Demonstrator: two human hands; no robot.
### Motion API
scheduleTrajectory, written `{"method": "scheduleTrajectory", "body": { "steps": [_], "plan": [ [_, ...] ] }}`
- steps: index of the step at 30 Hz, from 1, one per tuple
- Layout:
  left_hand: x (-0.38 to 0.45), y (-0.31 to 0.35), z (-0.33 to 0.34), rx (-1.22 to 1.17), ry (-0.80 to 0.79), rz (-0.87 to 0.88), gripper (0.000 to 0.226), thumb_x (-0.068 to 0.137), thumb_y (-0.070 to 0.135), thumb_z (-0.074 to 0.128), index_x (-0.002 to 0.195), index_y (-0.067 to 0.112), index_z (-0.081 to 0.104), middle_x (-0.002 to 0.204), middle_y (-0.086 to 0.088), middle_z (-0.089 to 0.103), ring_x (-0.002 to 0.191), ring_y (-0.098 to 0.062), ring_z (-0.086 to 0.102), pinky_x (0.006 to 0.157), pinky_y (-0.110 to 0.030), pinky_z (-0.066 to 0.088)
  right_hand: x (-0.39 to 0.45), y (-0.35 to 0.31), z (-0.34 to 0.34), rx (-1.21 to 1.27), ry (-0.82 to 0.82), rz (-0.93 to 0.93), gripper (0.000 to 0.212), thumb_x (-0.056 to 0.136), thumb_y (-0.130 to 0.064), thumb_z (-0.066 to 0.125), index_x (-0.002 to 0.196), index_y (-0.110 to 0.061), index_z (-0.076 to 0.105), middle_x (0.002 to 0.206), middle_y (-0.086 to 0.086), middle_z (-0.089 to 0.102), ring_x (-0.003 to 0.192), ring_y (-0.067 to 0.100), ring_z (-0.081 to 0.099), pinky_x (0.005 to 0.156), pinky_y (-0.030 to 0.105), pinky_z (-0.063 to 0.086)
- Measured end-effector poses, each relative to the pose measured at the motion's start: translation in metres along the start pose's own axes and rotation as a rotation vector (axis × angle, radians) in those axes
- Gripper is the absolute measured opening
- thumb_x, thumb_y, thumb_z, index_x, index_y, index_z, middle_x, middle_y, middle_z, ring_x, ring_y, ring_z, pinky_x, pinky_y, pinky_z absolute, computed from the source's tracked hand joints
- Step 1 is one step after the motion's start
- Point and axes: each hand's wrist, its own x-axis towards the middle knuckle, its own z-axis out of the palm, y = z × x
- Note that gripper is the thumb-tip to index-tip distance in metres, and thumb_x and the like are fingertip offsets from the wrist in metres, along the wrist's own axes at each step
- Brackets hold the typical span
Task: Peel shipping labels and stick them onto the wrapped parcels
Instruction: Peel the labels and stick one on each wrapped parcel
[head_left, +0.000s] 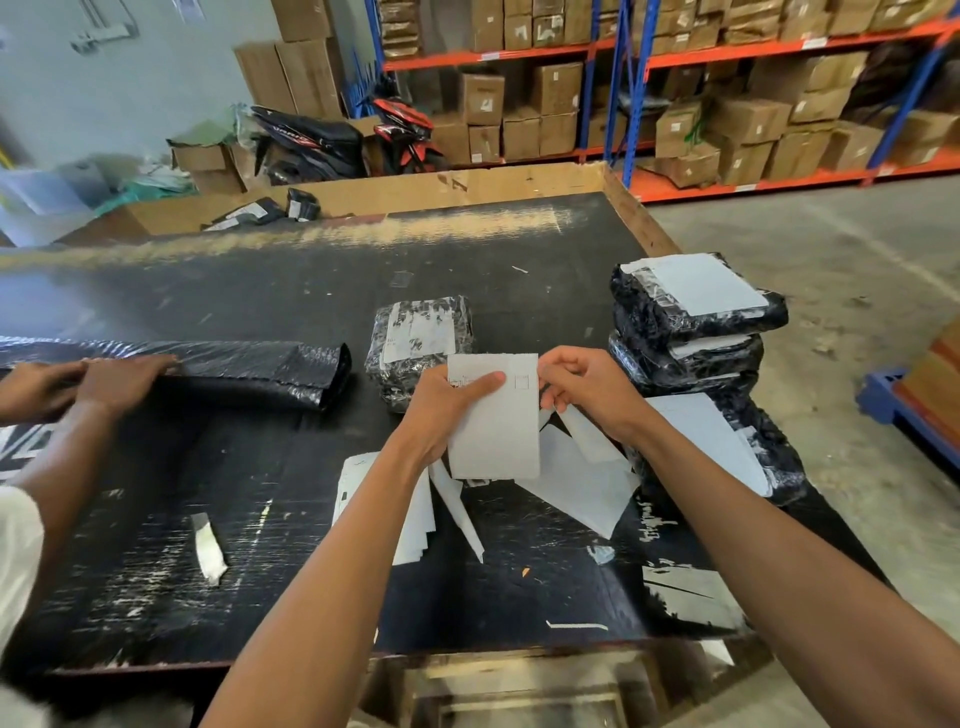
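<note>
- While both hands work above the black table, left hand holds a white label sheet upright, thumb across its face near the top, fingers curled behind.
- Right hand at 3 o'clock of the sheet, fingertips pinched narrow on its top right corner.
- Loose white backing sheets lie on the table directly under the hands, more at 7 o'clock.
- Black wrapped parcel with white label lies tilted at 3 o'clock, under the right forearm.
- Stack of labelled parcels just beyond it at 2 o'clock.
- Single wrapped parcel at 12 o'clock, just behind the sheet, label on top.
- Second person's hands at 9 o'clock, flat on a roll of black bubble wrap.
- Far, 12 o'clock: cardboard bin, racks of cartons.
</note>
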Motion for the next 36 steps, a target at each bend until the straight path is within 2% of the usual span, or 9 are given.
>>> {"method": "scheduleTrajectory", "body": {
  "steps": [4,8,10,12,15,21,24,30,36],
  "plan": [
    [0.001,0.002,0.003,-0.021,0.015,0.026,0.038,0.081,0.018,0.081,0.113,0.006,0.066,0.102,-0.009,0.075,0.092,-0.025,0.071,0.071,-0.03,0.057,0.001,-0.003,0.003,0.095,-0.02,0.014,0.014,0.097,-0.004,0.057,0.091,-0.003,0.07,0.077,0.009,0.069,0.068,0.019,0.06,0.061,0.025,0.047],
    [0.008,0.005,0.015,0.26,0.229,0.213,0.062,0.074,0.025,0.087,0.119,0.023,0.044,0.101,-0.003,0.051,0.084,-0.013,0.05,0.073,-0.029,0.051,0.004,-0.005,0.006,0.077,0.006,-0.007,0.015,0.097,-0.004,0.055,0.095,0.006,0.067,0.075,0.012,0.066,0.068,0.019,0.058,0.063,0.026,0.048],
    [0.01,0.008,0.018,0.337,0.259,0.323,0.05,0.077,0.026,0.084,0.113,0.024,0.049,0.101,-0.004,0.052,0.085,-0.014,0.049,0.077,-0.032,0.048,0.005,-0.009,0.009,0.054,0.02,-0.024,0.015,0.098,-0.004,0.054,0.092,0.001,0.067,0.071,0.009,0.066,0.064,0.017,0.058,0.063,0.025,0.049],
    [0.01,0.015,0.02,0.285,0.161,0.369,0.026,0.085,0.021,0.076,0.103,0.019,0.059,0.096,-0.006,0.062,0.084,-0.021,0.057,0.079,-0.038,0.052,0.004,-0.011,0.011,0.039,0.034,-0.043,0.015,0.098,-0.004,0.055,0.089,-0.004,0.067,0.069,0.008,0.065,0.061,0.014,0.057,0.062,0.023,0.049],
    [0.006,0.02,0.025,0.208,0.048,0.359,0.012,0.089,0.017,0.072,0.097,0.01,0.067,0.092,-0.013,0.069,0.087,-0.034,0.066,0.082,-0.047,0.059,0.004,-0.012,0.013,-0.02,0.024,-0.085,0.016,0.099,-0.009,0.058,0.086,-0.009,0.068,0.071,0.01,0.067,0.063,0.015,0.06,0.063,0.024,0.051],
    [0.004,0.022,0.027,0.162,0.04,0.292,0.017,0.084,0.019,0.078,0.093,0.006,0.071,0.086,-0.016,0.073,0.085,-0.037,0.071,0.083,-0.051,0.06,0.003,-0.009,0.015,-0.15,0.042,-0.132,0.014,0.099,-0.013,0.06,0.091,-0.012,0.071,0.071,0.003,0.07,0.064,0.014,0.063,0.065,0.028,0.053],
    [0.002,0.024,0.028,0.144,0.041,0.271,0.012,0.086,0.014,0.075,0.093,0.004,0.073,0.084,-0.018,0.074,0.083,-0.036,0.073,0.083,-0.049,0.06,0.002,-0.01,0.014,-0.207,0.05,-0.138,0.014,0.096,-0.011,0.059,0.089,-0.015,0.071,0.071,0.008,0.071,0.064,0.015,0.064,0.066,0.031,0.055],
    [-0.001,0.024,0.031,0.064,0.055,0.226,0.008,0.09,0.007,0.068,0.094,0.003,0.074,0.086,-0.017,0.076,0.082,-0.03,0.075,0.081,-0.04,0.062,0.001,-0.015,0.016,-0.244,0.081,-0.134,0.021,0.094,-0.007,0.058,0.082,-0.022,0.067,0.07,0.002,0.07,0.063,0.011,0.063,0.065,0.022,0.052],
    [-0.001,0.025,0.03,-0.381,0.122,-0.007,0.008,0.092,0.002,0.064,0.093,-0.001,0.071,0.086,-0.017,0.073,0.083,-0.028,0.071,0.076,-0.033,0.061,0.004,-0.005,0.013,-0.072,0.219,-0.016,0.018,0.093,-0.013,0.055,0.079,-0.016,0.067,0.075,0.004,0.071,0.072,0.018,0.065,0.077,0.037,0.055]
  ]
}}
